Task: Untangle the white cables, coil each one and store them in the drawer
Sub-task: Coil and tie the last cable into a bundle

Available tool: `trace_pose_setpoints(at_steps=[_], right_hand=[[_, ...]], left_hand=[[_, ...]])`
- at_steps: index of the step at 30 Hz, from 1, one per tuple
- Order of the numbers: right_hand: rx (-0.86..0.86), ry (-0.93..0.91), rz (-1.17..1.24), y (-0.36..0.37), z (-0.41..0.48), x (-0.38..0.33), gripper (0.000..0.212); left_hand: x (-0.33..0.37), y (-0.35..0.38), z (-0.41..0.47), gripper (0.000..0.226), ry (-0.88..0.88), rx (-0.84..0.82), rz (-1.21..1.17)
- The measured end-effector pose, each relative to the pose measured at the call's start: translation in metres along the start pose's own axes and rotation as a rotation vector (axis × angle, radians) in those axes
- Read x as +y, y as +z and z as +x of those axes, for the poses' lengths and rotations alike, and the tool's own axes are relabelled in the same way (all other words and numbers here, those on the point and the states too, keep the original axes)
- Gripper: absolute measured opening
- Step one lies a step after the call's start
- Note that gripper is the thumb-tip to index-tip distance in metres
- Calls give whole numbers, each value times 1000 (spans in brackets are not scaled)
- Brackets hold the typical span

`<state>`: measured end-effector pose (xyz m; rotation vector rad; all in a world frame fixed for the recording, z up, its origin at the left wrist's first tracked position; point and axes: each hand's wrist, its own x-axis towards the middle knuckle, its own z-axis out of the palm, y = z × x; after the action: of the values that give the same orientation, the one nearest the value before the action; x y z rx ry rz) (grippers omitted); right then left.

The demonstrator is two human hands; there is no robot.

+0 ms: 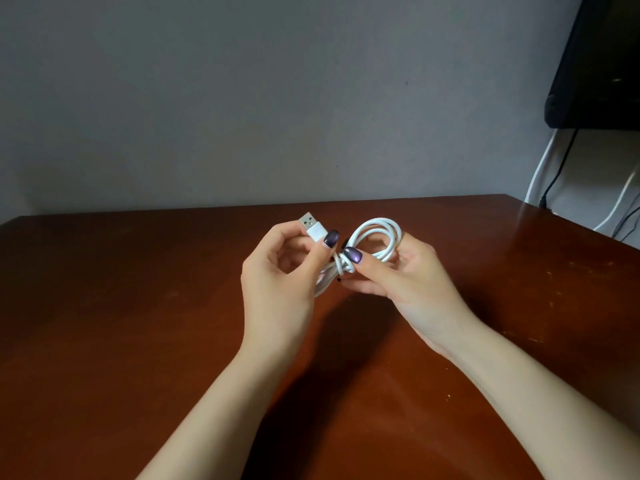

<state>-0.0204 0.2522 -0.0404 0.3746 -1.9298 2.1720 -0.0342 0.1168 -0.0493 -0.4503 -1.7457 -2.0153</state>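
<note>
Tying off a coiled white cable above the table

The right hand (391, 271) pinches the coil (375, 237) at its wrapped middle so the loops can't spring loose, while the left hand (277, 268) grips the USB plug (311, 228), probably to wind the tail.

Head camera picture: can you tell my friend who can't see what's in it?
Two hands hold a coiled white cable over a brown table: the left hand pinches its USB plug, the right hand grips its wrapped middle. A grey wall is behind, a dark screen at top right.
</note>
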Motion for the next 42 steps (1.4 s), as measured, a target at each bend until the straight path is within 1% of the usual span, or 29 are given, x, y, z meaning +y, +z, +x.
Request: trace_pose_setpoints(at_steps=[2,3,5,8,10,12,14,17,20,23,25,26,28,29,33,36,39,42], right_hand=[[-17,5,26,0,0,-2,17],[-29,18,47,0,0,-1,23],[-58,56,77,-2,1,0,35],[-77,78,92,-5,2,0,42],[-68,33,60,-7,2,-1,37],[-47,-71,-56,-7,1,-2,26],[-31,-142,-131,-7,0,0,25],[-30,-191,-204,-9,0,1,24],[-27,-219,-277,-9,-1,4,23],[-18,-249,-344,-8,-2,9,22],[-21,-270,-350,-7,-2,11,22],[-24,-281,-360,-8,-1,12,21],[-21,-342,-463,-9,0,12,19],[-21,-374,-512,-9,1,12,18],[-4,-410,-509,-11,4,12,17],[3,-438,-543,-12,4,12,21],[34,-453,-559,-11,5,12,24],[50,-449,-553,-11,5,13,29]], left_hand=[[0,1,-1,7,-14,4,-36],[0,2,-1,7,-15,6,-38],[-1,3,-2,8,12,11,2],[0,4,-6,10,77,10,87],[2,4,-7,14,107,4,120],[3,4,-6,17,132,14,158],[4,4,-5,15,142,14,186],[4,3,-5,9,97,-14,156],[2,3,-5,6,10,11,134],[-1,3,-3,18,-97,107,65],[-4,1,-1,24,-134,153,43],[-6,0,-1,21,-138,150,48],[-9,0,-2,9,-124,122,83],[-10,1,-4,8,-105,118,111],[-12,5,-10,13,-34,108,203],[-8,6,-12,19,-65,40,245],[-1,8,-14,30,-111,-29,256],[5,9,-16,37,-78,-102,242]])
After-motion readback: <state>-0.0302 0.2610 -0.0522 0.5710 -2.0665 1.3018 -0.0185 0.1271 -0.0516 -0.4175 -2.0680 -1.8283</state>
